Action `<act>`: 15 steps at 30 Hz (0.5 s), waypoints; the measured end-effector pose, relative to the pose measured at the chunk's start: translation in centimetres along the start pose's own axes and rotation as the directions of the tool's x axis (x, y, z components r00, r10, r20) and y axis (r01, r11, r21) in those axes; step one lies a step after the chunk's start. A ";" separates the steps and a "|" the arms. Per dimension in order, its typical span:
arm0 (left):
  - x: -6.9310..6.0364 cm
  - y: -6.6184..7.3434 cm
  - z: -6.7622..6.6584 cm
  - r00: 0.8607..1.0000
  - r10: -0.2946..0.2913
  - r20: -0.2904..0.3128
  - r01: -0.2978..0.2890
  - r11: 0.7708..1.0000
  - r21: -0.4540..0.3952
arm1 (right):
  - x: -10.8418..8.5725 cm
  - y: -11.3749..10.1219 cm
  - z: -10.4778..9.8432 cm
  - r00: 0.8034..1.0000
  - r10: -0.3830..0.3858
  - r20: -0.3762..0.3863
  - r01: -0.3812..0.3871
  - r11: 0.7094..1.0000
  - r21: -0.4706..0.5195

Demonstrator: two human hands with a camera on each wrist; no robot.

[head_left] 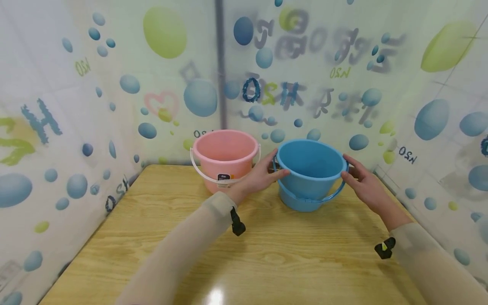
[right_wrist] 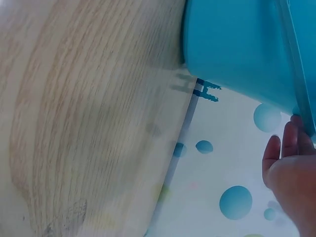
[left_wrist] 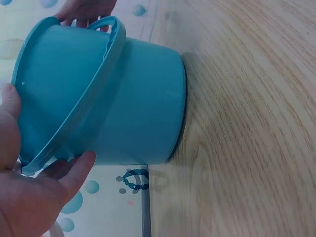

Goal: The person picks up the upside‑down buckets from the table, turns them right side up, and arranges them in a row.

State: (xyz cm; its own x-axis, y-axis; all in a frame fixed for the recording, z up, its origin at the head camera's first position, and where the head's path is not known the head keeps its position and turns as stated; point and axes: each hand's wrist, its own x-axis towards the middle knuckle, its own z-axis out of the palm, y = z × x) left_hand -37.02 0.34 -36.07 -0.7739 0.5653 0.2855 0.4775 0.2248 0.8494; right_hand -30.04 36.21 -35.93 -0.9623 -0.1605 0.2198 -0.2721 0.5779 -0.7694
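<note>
A blue plastic bucket (head_left: 305,190) stands on the wooden table, its mouth facing up and its blue handle hanging down across the front. My left hand (head_left: 263,173) holds its rim at the left, with the thumb at the rim and the fingers along the outer wall. On the opposite side, my right hand (head_left: 362,182) holds the rim near the handle's joint. The left wrist view shows the left hand (left_wrist: 39,197) close against the bucket (left_wrist: 138,98). In the right wrist view, fingers of the right hand (right_wrist: 296,177) reach under the rim.
Left of the blue bucket stands a pink bucket (head_left: 225,169) with a white handle and a dark label, partly behind my left wrist. The wooden table (head_left: 267,258) meets walls covered in a patterned sheet (head_left: 206,55) at the back and sides.
</note>
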 end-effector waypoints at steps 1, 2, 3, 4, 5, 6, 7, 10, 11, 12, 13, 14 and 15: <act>0.1 0.0 0.1 1.000 -0.018 -0.007 0.018 1.000 0.011 | 0.1 0.1 0.0 1.000 0.002 0.001 -0.002 1.000 0.012; 0.2 0.1 0.2 1.000 -0.028 -0.010 0.029 1.000 0.013 | 0.2 0.3 0.0 1.000 0.004 0.000 -0.004 1.000 0.024; 0.3 0.2 0.2 0.999 -0.036 -0.011 0.036 0.999 0.014 | 0.3 0.4 0.1 1.000 0.004 -0.001 -0.004 0.999 0.034; 0.4 0.3 0.3 0.999 -0.043 -0.013 0.043 0.999 0.015 | 0.4 0.5 0.1 1.000 0.006 0.000 -0.006 0.999 0.041; 0.5 0.3 0.3 0.999 -0.047 -0.015 0.047 0.999 0.016 | 0.5 0.6 0.1 1.000 0.009 0.000 -0.009 0.999 0.050; 0.6 0.4 0.3 0.998 -0.058 -0.019 0.058 0.998 0.018 | 0.6 0.6 0.1 1.000 0.014 0.001 -0.014 0.998 0.057; 0.7 0.5 0.3 0.998 -0.067 -0.023 0.067 0.998 0.019 | 0.7 0.6 0.1 1.000 0.020 0.005 -0.020 0.998 0.062; 0.9 0.5 0.2 0.993 -0.108 -0.038 0.108 0.994 0.014 | 1.2 0.7 0.1 0.999 0.044 0.012 -0.045 0.998 0.052; 1.0 0.4 0.2 0.991 -0.124 -0.039 0.124 0.992 -0.001 | 1.4 0.7 0.2 0.999 0.052 0.011 -0.053 0.998 0.047; 1.1 0.3 0.2 0.990 -0.136 -0.039 0.136 0.991 -0.016 | 1.6 0.7 0.2 0.998 0.059 0.010 -0.059 0.997 0.039; 1.2 0.2 0.2 0.988 -0.149 -0.037 0.148 0.988 -0.035 | 1.8 0.8 0.3 0.998 0.064 0.008 -0.065 0.997 0.033; 1.4 0.1 0.2 0.986 -0.162 -0.033 0.160 0.986 -0.056 | 2.0 0.8 0.3 0.998 0.070 0.005 -0.070 0.997 0.028; 1.5 0.1 0.2 0.985 -0.170 -0.028 0.168 0.983 -0.075 | 2.2 0.8 0.4 0.997 0.073 0.002 -0.073 0.997 0.025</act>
State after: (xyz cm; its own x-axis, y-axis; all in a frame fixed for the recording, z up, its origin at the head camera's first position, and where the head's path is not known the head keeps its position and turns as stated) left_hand -38.07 1.35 -35.66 -0.8552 0.4964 0.1492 0.3086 0.2562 0.9160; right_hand -32.36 36.03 -36.32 -0.9796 -0.1194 0.1618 -0.2011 0.5680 -0.7981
